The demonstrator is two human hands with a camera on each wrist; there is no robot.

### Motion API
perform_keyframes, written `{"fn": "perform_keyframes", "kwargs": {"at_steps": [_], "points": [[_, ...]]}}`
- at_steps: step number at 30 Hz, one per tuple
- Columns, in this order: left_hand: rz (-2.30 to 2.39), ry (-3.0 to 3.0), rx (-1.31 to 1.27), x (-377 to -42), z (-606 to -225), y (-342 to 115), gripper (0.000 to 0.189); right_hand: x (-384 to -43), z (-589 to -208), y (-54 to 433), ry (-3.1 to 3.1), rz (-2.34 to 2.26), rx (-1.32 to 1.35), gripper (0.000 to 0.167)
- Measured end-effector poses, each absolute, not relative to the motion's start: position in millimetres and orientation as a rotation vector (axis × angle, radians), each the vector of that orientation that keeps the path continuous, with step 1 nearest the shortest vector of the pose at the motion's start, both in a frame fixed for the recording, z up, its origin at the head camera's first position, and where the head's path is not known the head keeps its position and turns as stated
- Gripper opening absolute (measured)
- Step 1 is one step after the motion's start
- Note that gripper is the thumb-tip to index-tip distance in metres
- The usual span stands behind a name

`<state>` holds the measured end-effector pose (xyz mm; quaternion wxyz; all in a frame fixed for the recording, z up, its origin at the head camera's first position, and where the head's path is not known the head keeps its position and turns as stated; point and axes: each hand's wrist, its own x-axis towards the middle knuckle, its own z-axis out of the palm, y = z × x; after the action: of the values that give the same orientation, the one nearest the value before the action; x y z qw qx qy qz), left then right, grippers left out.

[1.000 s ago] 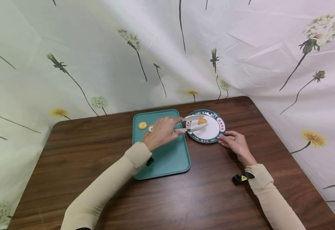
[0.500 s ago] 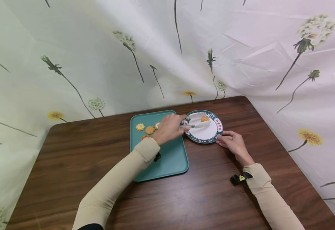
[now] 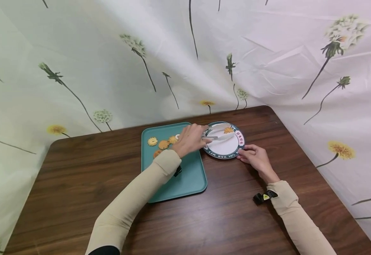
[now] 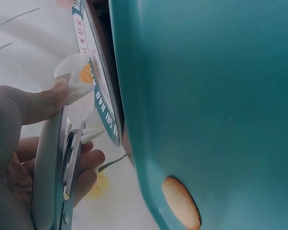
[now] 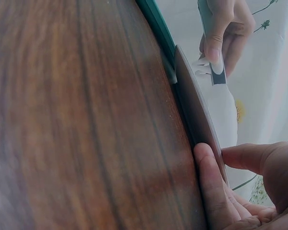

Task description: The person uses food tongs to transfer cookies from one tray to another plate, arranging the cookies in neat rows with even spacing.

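My left hand (image 3: 190,140) grips a pair of metal tongs (image 4: 48,167) with pale, broad tips, reaching over the tray's right edge to the plate. Between or just under the tong tips is a golden swirled cookie (image 3: 228,130), over the far right part of the plate. Whether the tips touch it I cannot tell. The round white plate (image 3: 225,146) has a dark green lettered rim. My right hand (image 3: 256,157) pinches that rim at the near right, thumb above and fingers below in the right wrist view.
A teal tray (image 3: 185,177) lies left of the plate on the dark wooden table (image 3: 230,212). Several cookies sit at its far left, among them a scalloped one (image 3: 152,141) and a round one (image 3: 164,144). A flower-print cloth (image 3: 172,53) hangs behind the table.
My left hand has moved right with the tongs, and the cookie has shifted toward the plate's far right. More cookies on the tray have come into sight. The right hand stays on the rim.
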<state>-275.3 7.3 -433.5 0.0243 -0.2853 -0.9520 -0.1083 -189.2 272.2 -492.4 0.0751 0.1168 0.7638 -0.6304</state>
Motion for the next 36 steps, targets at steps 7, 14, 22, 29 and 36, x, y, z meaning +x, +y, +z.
{"fn": "perform_keyframes", "kwargs": {"at_steps": [7, 14, 22, 29, 36], "points": [[-0.334, -2.959, -0.893, -276, -435, 13, 0.056, -190, -494, 271, 2.286, -1.898, 0.356, 0.051], [-0.299, -2.974, -0.891, -276, -436, 16, 0.054, -190, -494, 272, 2.284, -1.889, 0.359, 0.05], [-0.301, -2.976, -0.874, -277, -436, 18, 0.054, -190, -494, 274, 2.299, -1.867, 0.358, 0.051], [-0.282, -2.971, -0.856, -277, -435, 18, 0.054, -190, -494, 273, 2.293, -1.885, 0.353, 0.05], [-0.278, -2.963, -0.85, -275, -433, 16, 0.057, -190, -494, 272, 2.288, -1.901, 0.359, 0.05]]}}
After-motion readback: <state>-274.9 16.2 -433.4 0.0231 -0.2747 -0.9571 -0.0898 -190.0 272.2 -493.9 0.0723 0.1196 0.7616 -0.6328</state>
